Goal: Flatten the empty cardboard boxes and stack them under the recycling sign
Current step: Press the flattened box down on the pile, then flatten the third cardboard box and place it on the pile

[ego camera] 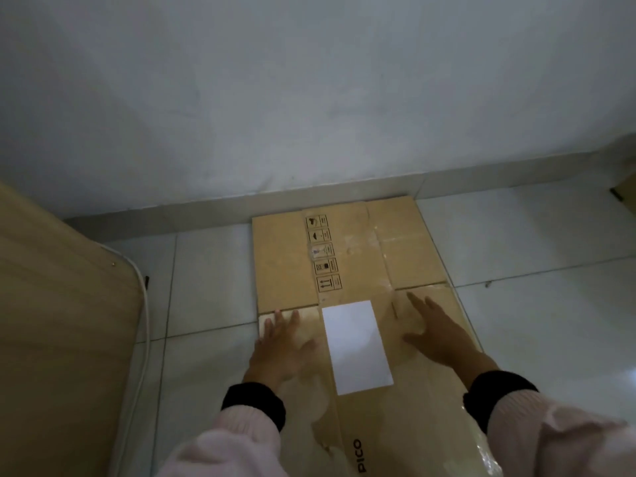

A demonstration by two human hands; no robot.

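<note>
Flattened cardboard box (347, 280): flat on the tiled floor (537, 270), far edge at the wall (309, 98). White label (357, 346) on it; my left hand (280, 349) and right hand (438, 333) flank the label, palms down, fingers spread. Wooden board (58, 321): left of box.

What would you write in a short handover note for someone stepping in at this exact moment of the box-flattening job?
Left hand: open, palm down on the flattened cardboard box, near its left edge.
Right hand: open, pressing the box's right side.
Box: lying flat on the tiled floor, far end against the wall, white label between the hands.
Done: this box looks flattened.
Left: no recycling sign or other boxes in view; find them and stack.
</note>
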